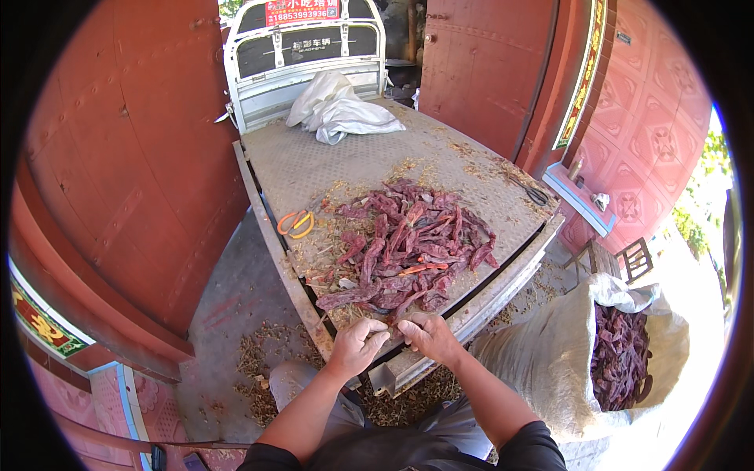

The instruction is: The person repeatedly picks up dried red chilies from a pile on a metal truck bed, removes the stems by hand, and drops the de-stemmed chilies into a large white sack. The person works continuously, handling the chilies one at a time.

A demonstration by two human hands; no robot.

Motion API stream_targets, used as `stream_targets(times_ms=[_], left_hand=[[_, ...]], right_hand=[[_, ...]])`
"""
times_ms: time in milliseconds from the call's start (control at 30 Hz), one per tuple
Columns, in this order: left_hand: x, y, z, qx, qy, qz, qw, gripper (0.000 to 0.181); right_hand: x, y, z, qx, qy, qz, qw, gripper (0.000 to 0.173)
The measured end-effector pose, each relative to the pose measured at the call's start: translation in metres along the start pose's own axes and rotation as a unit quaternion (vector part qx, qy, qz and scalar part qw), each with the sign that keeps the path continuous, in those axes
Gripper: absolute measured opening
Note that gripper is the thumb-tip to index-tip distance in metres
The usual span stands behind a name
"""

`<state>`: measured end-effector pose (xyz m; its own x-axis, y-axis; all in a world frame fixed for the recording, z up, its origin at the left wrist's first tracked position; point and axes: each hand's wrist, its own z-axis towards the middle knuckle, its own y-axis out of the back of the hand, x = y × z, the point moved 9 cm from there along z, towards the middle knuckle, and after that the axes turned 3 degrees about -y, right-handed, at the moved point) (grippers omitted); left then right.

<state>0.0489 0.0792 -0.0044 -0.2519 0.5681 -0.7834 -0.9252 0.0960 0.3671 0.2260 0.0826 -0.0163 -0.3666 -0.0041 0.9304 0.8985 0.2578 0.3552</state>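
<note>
A heap of wrinkled, dark red dried chilli peppers (406,241) lies on the metal flatbed (330,159) of a small cargo vehicle. At the heap's near edge, my left hand (360,343) and my right hand (429,337) almost meet over the bed's front corner. Thumbs and forefingers pinch a small reddish-brown piece of dried chilli (393,322), mostly hidden by my fingers. One brighter orange-red pepper (423,269) shows among the darker ones. Left of the heap rest scissors with orange and yellow handles (296,224), their blades pointing towards the chillies.
Dark-handled scissors (533,193) lie at the bed's right edge. White woven sacks (341,112) are crumpled near the headboard rack (306,53). An open woven sack (536,359) of dried chillies stands to my right, near a wooden stool (604,259). Red metal doors (135,147) flank the bed.
</note>
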Motion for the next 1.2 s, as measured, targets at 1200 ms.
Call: stream_targets(times_ms=[1200], left_hand=[[-0.001, 0.0, 0.01, 0.047, -0.017, 0.073, 0.996, 0.019]], right_hand=[[-0.037, -0.001, 0.006, 0.034, -0.068, 0.143, 0.987, 0.049]])
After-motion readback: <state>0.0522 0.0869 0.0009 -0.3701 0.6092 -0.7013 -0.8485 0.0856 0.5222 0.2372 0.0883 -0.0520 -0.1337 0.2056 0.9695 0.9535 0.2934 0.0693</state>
